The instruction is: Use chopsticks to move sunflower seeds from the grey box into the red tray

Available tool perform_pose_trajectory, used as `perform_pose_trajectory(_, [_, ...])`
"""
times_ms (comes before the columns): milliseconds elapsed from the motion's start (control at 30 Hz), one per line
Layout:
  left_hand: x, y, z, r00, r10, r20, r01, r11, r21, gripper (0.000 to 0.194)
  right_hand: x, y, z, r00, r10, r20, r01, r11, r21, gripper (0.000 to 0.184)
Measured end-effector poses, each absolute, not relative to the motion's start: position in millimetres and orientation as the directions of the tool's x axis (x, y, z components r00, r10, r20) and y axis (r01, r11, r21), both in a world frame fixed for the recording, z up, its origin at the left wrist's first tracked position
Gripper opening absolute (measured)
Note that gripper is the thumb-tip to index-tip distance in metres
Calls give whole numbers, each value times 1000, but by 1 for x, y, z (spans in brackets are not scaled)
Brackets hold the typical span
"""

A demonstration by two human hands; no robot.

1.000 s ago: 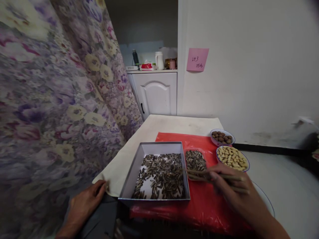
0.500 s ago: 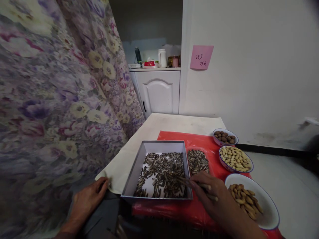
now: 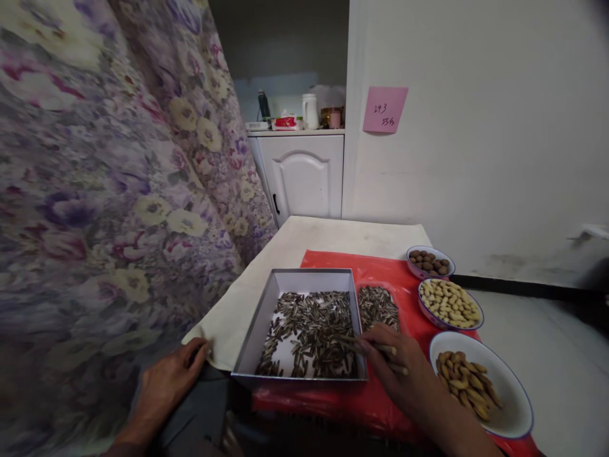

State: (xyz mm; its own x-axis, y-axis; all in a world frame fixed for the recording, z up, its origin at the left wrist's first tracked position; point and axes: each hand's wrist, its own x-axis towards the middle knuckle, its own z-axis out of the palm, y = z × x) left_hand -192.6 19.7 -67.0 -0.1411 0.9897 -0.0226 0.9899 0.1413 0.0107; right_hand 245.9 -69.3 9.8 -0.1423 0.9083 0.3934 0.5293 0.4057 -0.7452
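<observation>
My right hand (image 3: 397, 362) is closed round a pair of chopsticks (image 3: 391, 359). Their tips reach over the near right wall of a shallow open box (image 3: 251, 333) and sit among striped sunflower seeds (image 3: 314, 324). Bare white bottom shows between the seeds on the box's left side. Against the box's right wall stands a clear tray (image 3: 397, 309) heaped with more sunflower seeds, its near end hidden by my hand. My left hand (image 3: 171, 377) is closed on the near left corner of the cream tablecloth (image 3: 223, 346).
Along the right edge stand a bowl (image 3: 413, 270) of round brown nuts, a bowl (image 3: 431, 312) of peanuts and a larger white bowl (image 3: 514, 406) of almond-like nuts. A red plastic sheet (image 3: 328, 260) lies beneath. A floral curtain (image 3: 118, 190) hangs at left.
My right hand went left and down, taking the chopstick tips from the box's right wall into the seeds. The view shifted slightly, uncovering the nearest bowl. My left hand kept its place.
</observation>
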Motion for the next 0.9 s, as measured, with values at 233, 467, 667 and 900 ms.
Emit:
perform_pose_trajectory(233, [-188,20,-61,-150,989,-19,988,150,41,36,256,-75,23,-84,927,365,475,360,-803,24])
perform_pose_trajectory(467, [-193,20,-67,-132,991,-6,991,132,28,37,298,-98,45,164,875,456,542,307,-782,18])
perform_pose_trajectory(667, [-197,22,-71,-135,991,-10,990,135,42,38,325,-112,55,432,780,453,549,171,-818,21])
perform_pose_trajectory(900, [-199,23,-73,-123,992,-13,992,123,14,40,302,-100,52,189,868,459,551,293,-781,17])
